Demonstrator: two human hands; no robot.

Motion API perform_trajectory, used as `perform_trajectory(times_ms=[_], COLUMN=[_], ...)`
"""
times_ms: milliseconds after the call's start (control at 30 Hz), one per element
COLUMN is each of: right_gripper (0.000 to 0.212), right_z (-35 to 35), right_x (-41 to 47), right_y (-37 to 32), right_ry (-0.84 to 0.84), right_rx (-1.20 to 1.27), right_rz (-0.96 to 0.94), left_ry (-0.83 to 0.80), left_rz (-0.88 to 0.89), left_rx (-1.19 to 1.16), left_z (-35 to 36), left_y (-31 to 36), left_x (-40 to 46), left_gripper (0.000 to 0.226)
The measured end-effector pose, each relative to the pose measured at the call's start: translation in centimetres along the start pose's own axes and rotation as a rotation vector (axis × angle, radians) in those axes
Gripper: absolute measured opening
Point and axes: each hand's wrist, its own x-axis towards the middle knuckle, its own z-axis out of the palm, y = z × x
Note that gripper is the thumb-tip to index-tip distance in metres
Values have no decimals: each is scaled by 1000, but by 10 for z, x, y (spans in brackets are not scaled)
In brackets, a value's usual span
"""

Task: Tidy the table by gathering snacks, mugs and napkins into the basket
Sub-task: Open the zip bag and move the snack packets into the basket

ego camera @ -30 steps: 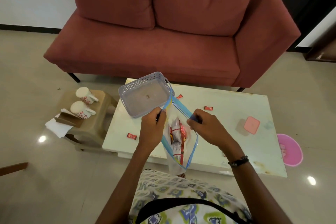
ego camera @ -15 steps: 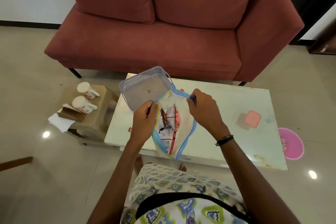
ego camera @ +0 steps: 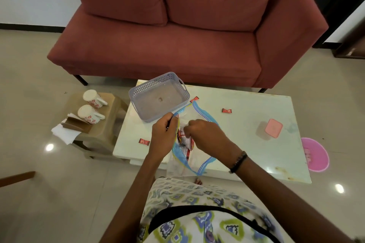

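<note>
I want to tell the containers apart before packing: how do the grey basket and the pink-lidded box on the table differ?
The grey basket is open-topped with perforated walls and a handle cut-out; the pink-lidded box is closed and plain-sided. The basket is clearly larger than the box. The basket sits at the table's far left corner, the box toward the right end. Both are rectangular with rounded corners and rest on the white table.

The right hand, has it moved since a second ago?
Yes. The right hand left the bag's far rim and went into its mouth, toward the left hand.

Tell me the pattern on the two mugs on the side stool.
Both mugs are white with small red flower prints, seen in the head view.
</note>
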Motion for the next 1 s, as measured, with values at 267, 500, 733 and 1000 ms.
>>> perform_trajectory(times_ms=[267,500,733,1000], right_gripper=[12,31,21,21], right_z=[52,67,26,-31], right_x=[56,57,48,29], right_y=[19,37,35,45], right_ry=[-299,-184,-194,-29], right_rx=[-586,-535,-321,183], right_rz=[-220,-304,-301,-107], left_ry=[-15,-23,-19,2], left_rz=[19,-4,-17,-70], left_rx=[-10,-18,-11,-98], left_z=[1,2,-3,-1], left_y=[6,7,6,-9], left_x=[-2,-1,9,24], left_gripper=[31,33,34,35])
